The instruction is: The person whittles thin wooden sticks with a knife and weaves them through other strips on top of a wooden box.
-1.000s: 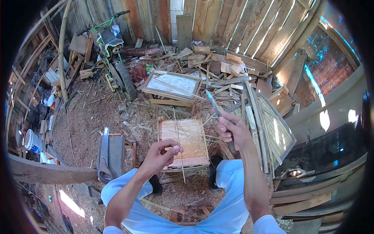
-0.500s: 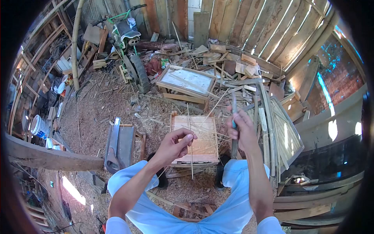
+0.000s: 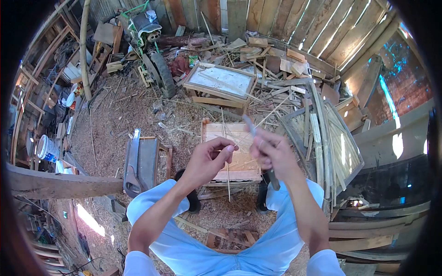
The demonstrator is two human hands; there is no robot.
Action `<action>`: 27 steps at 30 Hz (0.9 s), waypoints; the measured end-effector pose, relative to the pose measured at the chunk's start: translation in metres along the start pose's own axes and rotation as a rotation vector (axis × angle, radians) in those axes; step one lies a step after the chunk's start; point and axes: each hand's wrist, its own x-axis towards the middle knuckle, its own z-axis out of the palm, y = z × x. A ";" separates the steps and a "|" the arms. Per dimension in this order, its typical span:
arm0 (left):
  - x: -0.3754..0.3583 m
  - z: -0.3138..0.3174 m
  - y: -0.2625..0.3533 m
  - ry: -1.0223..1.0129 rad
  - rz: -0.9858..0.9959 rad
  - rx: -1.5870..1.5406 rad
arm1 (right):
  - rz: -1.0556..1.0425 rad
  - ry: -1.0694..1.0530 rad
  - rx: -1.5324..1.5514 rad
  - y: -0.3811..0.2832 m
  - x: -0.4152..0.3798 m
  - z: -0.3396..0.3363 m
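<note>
The knife (image 3: 249, 124) in the right hand (image 3: 270, 149) shows me a silvery-grey blade and a darker handle, while the thin strip (image 3: 272, 112) in the left hand (image 3: 214, 158) is pale straw. Below the hands, the wooden box (image 3: 245, 176) is honey-tan, and nearer the person the trousers (image 3: 184, 241) are washed light blue. To the left hand's left I see a handsaw (image 3: 132, 161), bluish-silver with a grey-brown grip, against a dark grey board (image 3: 148, 161). Beyond both hands, a framed panel (image 3: 221, 79) is mottled white edged in tan; right of the right hand, a slatted frame (image 3: 344, 142) carries beige-grey diagonal stripes.
</note>
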 end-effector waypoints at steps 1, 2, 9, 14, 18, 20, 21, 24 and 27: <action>-0.001 0.000 0.000 -0.002 -0.002 -0.002 | -0.018 0.063 0.035 -0.004 -0.001 -0.005; -0.003 -0.002 -0.001 0.008 0.001 0.080 | -0.017 0.068 0.034 -0.004 -0.002 -0.008; 0.001 0.000 -0.007 0.032 0.052 0.061 | 0.102 -0.142 0.066 0.014 0.001 0.010; 0.001 0.000 -0.001 0.031 -0.011 0.029 | 0.054 -0.093 0.009 0.010 0.003 0.002; -0.002 0.004 -0.001 0.107 0.106 0.248 | 0.010 0.020 0.056 0.006 0.002 0.001; -0.002 0.004 -0.001 0.110 0.136 0.307 | 0.018 0.039 0.046 0.004 0.001 0.000; -0.002 0.004 -0.001 0.116 0.165 0.366 | 0.009 0.051 0.046 0.002 0.000 -0.001; -0.004 -0.001 0.001 0.043 0.092 0.285 | -0.009 0.062 0.052 -0.002 0.000 -0.009; -0.003 -0.002 0.000 0.017 0.062 0.247 | -0.011 0.067 0.053 -0.003 -0.003 -0.010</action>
